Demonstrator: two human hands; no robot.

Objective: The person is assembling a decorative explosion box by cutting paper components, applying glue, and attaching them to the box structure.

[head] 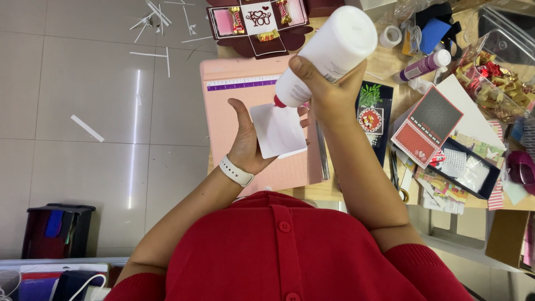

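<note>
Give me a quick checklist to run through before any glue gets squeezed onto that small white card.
1. Glue bottle gripped by right hand: ok.
2. Red nozzle tipped down over the white card: ok.
3. Card held flat in left hand: ok.
4. Nozzle open or capped: cannot tell.
5. Pink cutting mat lying under the card to catch drips: ok.
6. Nozzle touching the card or just above it: cannot tell.

Pale, glossy floor tiles (83, 83) fill the left side, catching a bright streak of overhead light (135, 128). White paper strips (153, 22) lie scattered across them. A wooden tabletop (384, 64) stands to the right, and a dark bin (56, 231) sits on the floor at lower left.
</note>
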